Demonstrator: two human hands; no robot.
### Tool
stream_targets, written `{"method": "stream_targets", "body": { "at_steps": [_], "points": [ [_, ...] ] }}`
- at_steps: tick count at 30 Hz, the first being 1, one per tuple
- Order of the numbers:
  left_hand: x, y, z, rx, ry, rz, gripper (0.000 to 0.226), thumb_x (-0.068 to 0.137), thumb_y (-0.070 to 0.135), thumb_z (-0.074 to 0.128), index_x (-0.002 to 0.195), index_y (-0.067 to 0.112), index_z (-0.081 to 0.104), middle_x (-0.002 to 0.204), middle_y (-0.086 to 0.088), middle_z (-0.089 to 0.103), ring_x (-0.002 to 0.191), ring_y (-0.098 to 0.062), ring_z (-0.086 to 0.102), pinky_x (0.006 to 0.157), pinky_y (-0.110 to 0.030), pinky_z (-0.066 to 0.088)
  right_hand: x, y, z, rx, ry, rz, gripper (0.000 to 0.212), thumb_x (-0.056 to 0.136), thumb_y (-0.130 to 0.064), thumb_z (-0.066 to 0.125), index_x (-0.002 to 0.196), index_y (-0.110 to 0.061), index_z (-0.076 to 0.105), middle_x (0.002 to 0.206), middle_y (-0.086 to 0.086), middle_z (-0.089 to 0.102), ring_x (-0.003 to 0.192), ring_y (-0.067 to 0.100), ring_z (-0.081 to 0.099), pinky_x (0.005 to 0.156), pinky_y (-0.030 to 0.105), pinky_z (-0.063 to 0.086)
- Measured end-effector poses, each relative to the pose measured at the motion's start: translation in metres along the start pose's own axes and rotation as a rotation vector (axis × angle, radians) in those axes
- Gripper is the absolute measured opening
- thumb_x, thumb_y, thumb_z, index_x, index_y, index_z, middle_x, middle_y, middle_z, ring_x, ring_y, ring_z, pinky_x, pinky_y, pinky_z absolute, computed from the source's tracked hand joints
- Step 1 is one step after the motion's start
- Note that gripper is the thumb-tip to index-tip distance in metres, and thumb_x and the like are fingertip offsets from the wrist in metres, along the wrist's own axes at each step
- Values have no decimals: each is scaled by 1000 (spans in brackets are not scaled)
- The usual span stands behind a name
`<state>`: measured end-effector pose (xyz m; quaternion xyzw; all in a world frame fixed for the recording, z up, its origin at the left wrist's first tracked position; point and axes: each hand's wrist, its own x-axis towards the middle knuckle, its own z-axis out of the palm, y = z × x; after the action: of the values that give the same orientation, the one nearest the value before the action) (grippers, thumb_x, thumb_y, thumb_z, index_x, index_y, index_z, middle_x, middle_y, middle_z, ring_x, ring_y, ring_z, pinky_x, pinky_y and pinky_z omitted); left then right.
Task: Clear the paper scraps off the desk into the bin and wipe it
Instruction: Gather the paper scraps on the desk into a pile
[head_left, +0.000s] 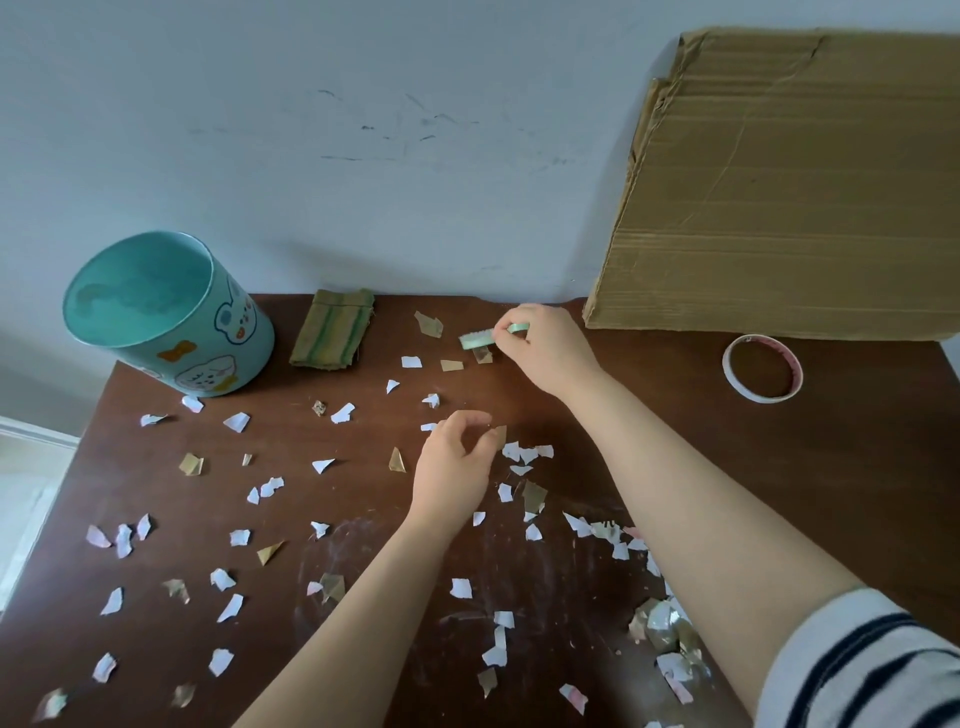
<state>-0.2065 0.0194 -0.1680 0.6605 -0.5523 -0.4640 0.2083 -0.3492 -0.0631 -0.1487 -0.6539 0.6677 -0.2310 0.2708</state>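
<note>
Several white, tan and pinkish paper scraps (236, 422) lie scattered over the dark brown desk (363, 561). A teal bin (171, 317) with cartoon stickers stands at the back left, its mouth tilted toward me. Beside the bin lies a folded green-yellow cloth (332, 336). My right hand (545, 345) is at the back of the desk and pinches a green scrap (475, 339) near the wall. My left hand (457, 467) hovers mid-desk with curled fingers, pinching a small tan scrap (500, 435).
A large cardboard sheet (789, 182) leans against the wall at the back right. A tape roll (762, 368) lies flat in front of it. A crumpled pile of scraps (667, 631) sits near the right front. The desk's left edge drops off to the floor.
</note>
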Motion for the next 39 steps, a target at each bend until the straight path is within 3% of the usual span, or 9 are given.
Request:
{"method": "stream_targets", "body": {
  "at_steps": [5, 11, 17, 21, 24, 28, 31, 35, 39],
  "points": [
    [0, 1, 2, -21, 7, 9, 21, 93, 28, 52, 113, 22, 59, 109, 3, 62, 84, -18, 57, 64, -18, 38, -23, -1, -15, -21, -22, 82, 19, 78, -24, 56, 70, -14, 70, 65, 6, 66, 63, 22, 57, 55, 30, 43],
    [-1, 2, 2, -28, 14, 34, 20, 93, 27, 52, 111, 22, 59, 108, 6, 61, 79, -7, 53, 61, -14, 38, -14, -4, -26, 69, 76, 28, 16, 89, -19, 55, 86, -16, 71, 83, 2, 67, 68, 15, 53, 59, 26, 39],
    [15, 1, -1, 119, 62, 72, 24, 93, 26, 51, 115, 22, 60, 111, 9, 51, 111, -13, 49, 83, -22, 37, -18, -1, -22, 63, 170, -13, 16, 88, -15, 57, 84, -10, 72, 84, 6, 64, 68, 16, 52, 60, 26, 38],
    [30, 6, 5, 375, 71, 169, 37, 92, 22, 49, 128, 16, 57, 135, 3, 44, 131, -21, 30, 100, -32, 33, -41, 16, -21, 106, 131, -20, 12, 86, -10, 61, 86, -9, 73, 94, 2, 62, 81, 16, 57, 69, 20, 44],
    [38, 8, 13, 605, 51, 250, 43, 91, 23, 47, 133, 18, 51, 146, 3, 34, 136, -21, 20, 106, -38, 28, -62, 33, -19, 120, 92, -1, 11, 84, -8, 63, 87, -11, 72, 94, 0, 55, 86, 11, 54, 70, 9, 39],
    [51, 12, 17, 730, 13, 272, 44, 91, 25, 46, 134, 18, 49, 151, 4, 27, 140, -22, 15, 109, -43, 24, -83, 46, -13, 115, 53, 20, 14, 84, -7, 63, 94, -11, 72, 96, -2, 45, 89, 9, 49, 77, 2, 33],
    [62, 15, 17, 769, -17, 255, 46, 92, 25, 42, 137, 16, 44, 151, 5, 26, 141, -23, 13, 110, -43, 21, -82, 46, -11, 107, 50, -18, 18, 85, -4, 62, 99, -9, 71, 97, -2, 47, 90, 13, 51, 79, 7, 37],
    [70, 20, 15, 747, -16, 238, 47, 95, 20, 37, 142, 15, 38, 150, 6, 30, 141, -22, 14, 112, -41, 18, -68, 40, -4, 22, 42, -60, 23, 87, -5, 59, 108, -8, 69, 105, 1, 54, 96, 16, 56, 81, 26, 46],
    [70, 25, 10, 671, 35, 243, 50, 93, 16, 37, 143, 13, 35, 150, 4, 31, 140, -20, 16, 111, -42, 20, -47, 29, 6, -43, 65, -53, 27, 89, 0, 53, 113, -5, 66, 112, 6, 55, 97, 21, 56, 78, 25, 42]
  ]
}}
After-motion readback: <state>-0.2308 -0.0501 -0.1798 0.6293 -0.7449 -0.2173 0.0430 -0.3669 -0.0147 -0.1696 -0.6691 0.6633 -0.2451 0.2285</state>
